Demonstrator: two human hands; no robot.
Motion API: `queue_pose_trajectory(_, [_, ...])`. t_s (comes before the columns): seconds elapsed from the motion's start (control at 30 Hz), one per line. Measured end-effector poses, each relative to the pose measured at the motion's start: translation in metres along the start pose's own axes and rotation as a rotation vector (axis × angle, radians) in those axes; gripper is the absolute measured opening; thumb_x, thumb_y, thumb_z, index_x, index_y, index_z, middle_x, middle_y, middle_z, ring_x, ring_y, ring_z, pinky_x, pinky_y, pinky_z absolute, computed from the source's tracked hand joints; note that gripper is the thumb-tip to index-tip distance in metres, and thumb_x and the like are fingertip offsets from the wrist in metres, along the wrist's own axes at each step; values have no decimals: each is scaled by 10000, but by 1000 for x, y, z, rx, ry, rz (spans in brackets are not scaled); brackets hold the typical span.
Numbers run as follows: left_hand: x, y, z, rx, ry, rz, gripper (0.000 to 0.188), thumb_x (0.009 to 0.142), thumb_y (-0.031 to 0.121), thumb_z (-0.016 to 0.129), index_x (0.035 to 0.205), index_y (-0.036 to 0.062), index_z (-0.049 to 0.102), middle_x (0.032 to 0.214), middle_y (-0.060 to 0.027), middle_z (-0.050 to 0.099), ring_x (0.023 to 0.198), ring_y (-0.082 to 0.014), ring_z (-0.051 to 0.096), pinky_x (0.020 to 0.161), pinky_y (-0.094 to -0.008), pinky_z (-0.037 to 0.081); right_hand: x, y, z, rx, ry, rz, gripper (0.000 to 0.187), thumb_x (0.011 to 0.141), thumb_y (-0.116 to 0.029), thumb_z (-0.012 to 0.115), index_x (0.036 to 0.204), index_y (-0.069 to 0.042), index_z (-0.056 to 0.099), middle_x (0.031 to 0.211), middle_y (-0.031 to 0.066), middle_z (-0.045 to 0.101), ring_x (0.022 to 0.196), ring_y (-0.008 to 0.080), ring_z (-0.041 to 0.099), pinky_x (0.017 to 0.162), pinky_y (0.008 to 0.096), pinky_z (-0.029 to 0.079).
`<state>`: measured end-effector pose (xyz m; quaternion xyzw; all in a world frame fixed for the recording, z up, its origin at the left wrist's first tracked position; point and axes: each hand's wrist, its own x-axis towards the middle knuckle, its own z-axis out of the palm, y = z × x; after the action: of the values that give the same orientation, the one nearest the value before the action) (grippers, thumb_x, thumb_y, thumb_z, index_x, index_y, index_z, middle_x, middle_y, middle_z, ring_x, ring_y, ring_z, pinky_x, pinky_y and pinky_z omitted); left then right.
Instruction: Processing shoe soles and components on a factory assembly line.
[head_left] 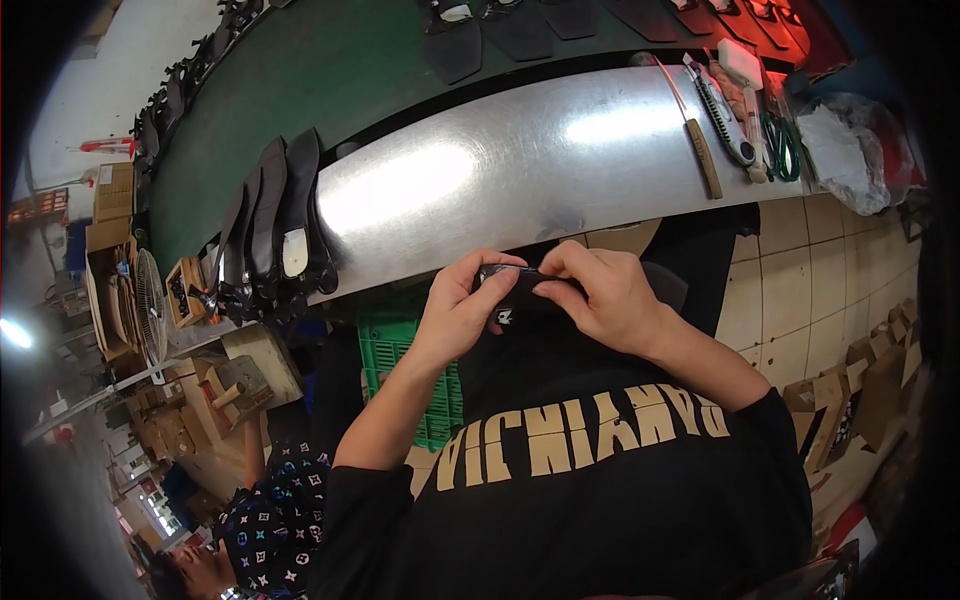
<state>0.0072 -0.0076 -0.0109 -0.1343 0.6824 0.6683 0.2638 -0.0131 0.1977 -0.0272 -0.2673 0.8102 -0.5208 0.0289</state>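
Note:
Both my hands hold a black shoe (518,293) close to my chest, just below the edge of a shiny metal bench (500,170). My left hand (462,305) grips the shoe's left end with the thumb on top. My right hand (600,295) covers its right part, fingers curled over the upper edge. Much of the shoe is hidden by my fingers and blends with my black shirt.
Several black shoes (275,225) lie stacked at the bench's left end. A knife with a wooden handle (695,130), a utility knife (725,110) and green scissors (782,145) lie at its right end. A green crate (400,350) sits under the bench. A green conveyor belt (330,70) with black parts runs behind.

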Motion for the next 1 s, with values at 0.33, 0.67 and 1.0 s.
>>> queue_pose_trajectory(0.33, [-3,1,-2,230,69,344,171,915,166,617,986,19,668,722,-15,620,592,-70,553,534,-213,450,10,2,-11,551,-173,407,142,836,-145,735,857,-18,676,697,40,670,619,103,619,582,259,475])
queue_pose_trajectory(0.67, [-4,5,-33,-211,523,641,209,948,84,572,1133,4,625,937,-59,665,679,-98,615,607,-224,519,79,35,-88,-180,560,-189,332,794,-122,747,1103,-42,653,1124,154,645,1059,318,614,914,376,484])
queue_pose_trajectory(1.0, [32,-41,-35,-1071,148,-142,363,992,250,494,1302,61,497,1280,-158,588,1170,-260,607,828,-350,580,29,121,-90,-873,411,82,327,870,-31,595,1197,-23,595,968,123,593,821,246,560,750,403,475])
